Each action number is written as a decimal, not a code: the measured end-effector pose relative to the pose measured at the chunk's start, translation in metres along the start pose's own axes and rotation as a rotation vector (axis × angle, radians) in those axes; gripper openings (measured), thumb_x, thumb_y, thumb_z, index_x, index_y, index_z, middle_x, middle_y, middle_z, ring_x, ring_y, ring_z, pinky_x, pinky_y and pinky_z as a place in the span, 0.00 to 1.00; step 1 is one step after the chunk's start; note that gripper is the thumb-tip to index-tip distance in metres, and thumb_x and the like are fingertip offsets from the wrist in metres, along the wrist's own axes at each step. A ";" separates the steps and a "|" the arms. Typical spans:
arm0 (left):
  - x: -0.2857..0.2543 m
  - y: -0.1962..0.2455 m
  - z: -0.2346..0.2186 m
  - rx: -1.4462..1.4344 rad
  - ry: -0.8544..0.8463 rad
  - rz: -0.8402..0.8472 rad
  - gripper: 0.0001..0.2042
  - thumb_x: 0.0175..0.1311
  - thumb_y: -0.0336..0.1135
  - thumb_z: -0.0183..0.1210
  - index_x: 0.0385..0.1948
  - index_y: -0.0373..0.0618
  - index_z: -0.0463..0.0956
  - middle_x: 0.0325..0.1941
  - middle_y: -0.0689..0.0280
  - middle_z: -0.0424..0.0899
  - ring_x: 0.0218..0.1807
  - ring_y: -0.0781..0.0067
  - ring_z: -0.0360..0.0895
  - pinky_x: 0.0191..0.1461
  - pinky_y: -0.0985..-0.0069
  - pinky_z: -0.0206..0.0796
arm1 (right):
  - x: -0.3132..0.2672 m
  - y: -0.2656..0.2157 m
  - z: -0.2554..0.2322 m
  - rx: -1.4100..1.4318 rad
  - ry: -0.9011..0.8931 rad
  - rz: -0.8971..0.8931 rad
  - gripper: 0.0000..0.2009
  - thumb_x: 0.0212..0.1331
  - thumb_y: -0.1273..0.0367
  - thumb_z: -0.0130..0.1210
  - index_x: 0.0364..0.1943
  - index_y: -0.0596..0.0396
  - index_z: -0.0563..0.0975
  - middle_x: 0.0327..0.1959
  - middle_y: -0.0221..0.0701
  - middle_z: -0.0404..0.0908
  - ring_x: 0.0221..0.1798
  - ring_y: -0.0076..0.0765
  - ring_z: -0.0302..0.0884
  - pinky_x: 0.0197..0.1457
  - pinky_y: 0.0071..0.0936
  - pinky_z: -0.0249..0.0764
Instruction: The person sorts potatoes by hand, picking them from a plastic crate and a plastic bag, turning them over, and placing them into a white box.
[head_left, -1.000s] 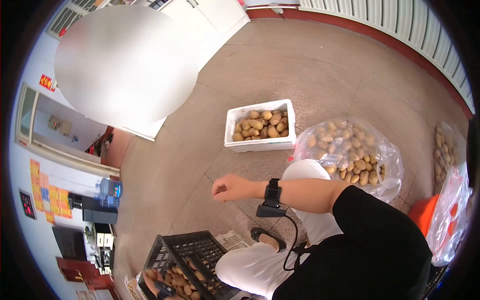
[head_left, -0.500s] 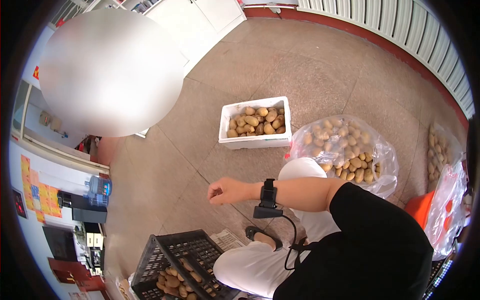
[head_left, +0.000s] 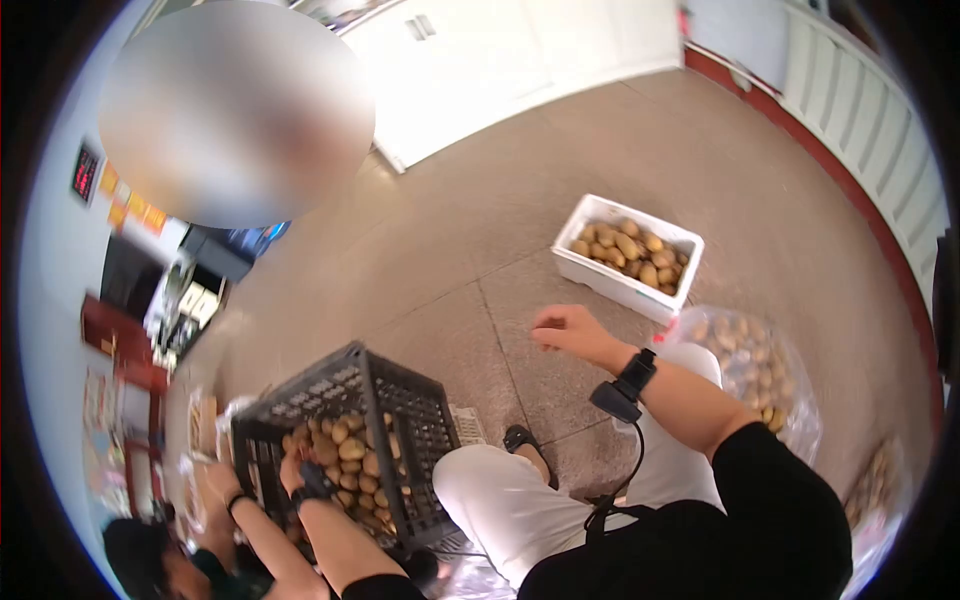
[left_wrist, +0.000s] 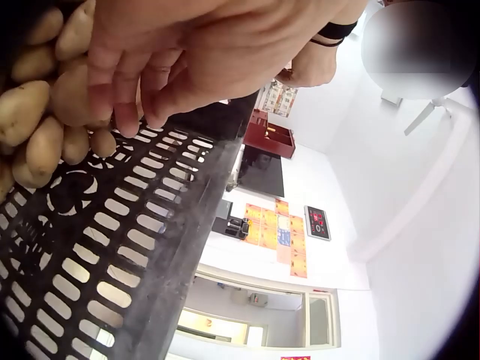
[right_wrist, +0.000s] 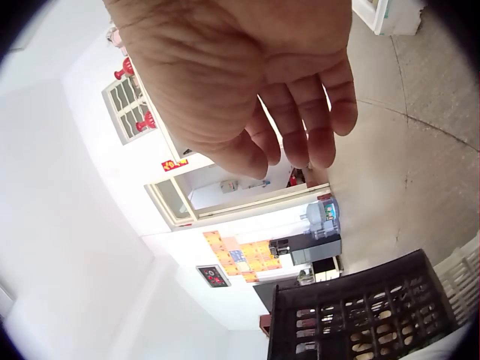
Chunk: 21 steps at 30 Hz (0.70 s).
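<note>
My left hand (head_left: 291, 473) is inside the black plastic crate (head_left: 375, 390), among brown potatoes (head_left: 350, 450). In the left wrist view its fingers are loosely bent, with the fingertips right at a potato (left_wrist: 67, 97) near the crate wall. That potato lies partly hidden behind the fingers. My right hand (head_left: 565, 330) hangs over the floor between the crate and a white foam box (head_left: 625, 290) of potatoes. The right wrist view shows its palm, with relaxed, slightly bent fingers and nothing in them.
Another person's hand (head_left: 217, 487) is at the crate's left side; their dark cap (head_left: 135, 555) shows below. A clear plastic bag (head_left: 800, 405) of potatoes lies by my knee, with a second bag (head_left: 875, 490) farther right. White cabinets (head_left: 520, 60) line the far wall.
The head view has turned left, shifting the foam box rightward. My left hand, out of sight half a second ago, shows in the crate. Another person has come into view. The right hand still hangs relaxed.
</note>
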<state>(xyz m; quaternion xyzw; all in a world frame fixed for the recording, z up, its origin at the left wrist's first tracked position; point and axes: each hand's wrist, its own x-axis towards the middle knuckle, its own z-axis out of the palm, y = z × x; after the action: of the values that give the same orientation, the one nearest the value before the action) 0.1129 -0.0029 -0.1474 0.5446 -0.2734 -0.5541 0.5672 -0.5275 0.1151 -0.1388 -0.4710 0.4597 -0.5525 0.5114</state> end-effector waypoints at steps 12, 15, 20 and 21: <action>-0.026 0.004 0.096 -0.241 0.156 0.138 0.11 0.61 0.35 0.52 0.21 0.40 0.71 0.27 0.63 0.77 0.35 0.65 0.77 0.38 0.69 0.70 | -0.015 0.019 -0.037 -0.279 0.208 0.147 0.08 0.52 0.67 0.54 0.30 0.57 0.75 0.24 0.28 0.76 0.25 0.22 0.74 0.26 0.18 0.68; -0.029 0.009 0.110 -0.305 0.200 0.051 0.10 0.61 0.38 0.52 0.24 0.41 0.69 0.28 0.64 0.76 0.37 0.64 0.76 0.36 0.65 0.70 | -0.024 0.009 -0.051 -0.084 0.388 0.153 0.07 0.53 0.66 0.53 0.30 0.55 0.74 0.26 0.29 0.76 0.26 0.23 0.74 0.27 0.18 0.69; -0.030 0.012 0.117 -0.302 0.219 0.092 0.11 0.62 0.37 0.51 0.31 0.35 0.67 0.29 0.61 0.74 0.35 0.63 0.77 0.33 0.66 0.73 | -0.049 -0.025 -0.099 -0.084 0.545 0.057 0.08 0.54 0.64 0.53 0.30 0.53 0.74 0.27 0.28 0.76 0.27 0.24 0.73 0.29 0.19 0.69; -0.029 0.009 0.120 -0.292 0.212 0.086 0.11 0.62 0.37 0.51 0.31 0.35 0.67 0.29 0.61 0.74 0.35 0.63 0.77 0.33 0.66 0.73 | -0.059 -0.029 -0.113 -0.115 0.586 0.037 0.08 0.54 0.64 0.53 0.31 0.53 0.74 0.28 0.27 0.76 0.27 0.24 0.73 0.29 0.19 0.69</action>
<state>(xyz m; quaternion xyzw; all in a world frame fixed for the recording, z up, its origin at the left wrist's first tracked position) -0.0003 -0.0157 -0.0994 0.4996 -0.1518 -0.5028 0.6888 -0.6412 0.1783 -0.1281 -0.3112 0.6268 -0.6285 0.3396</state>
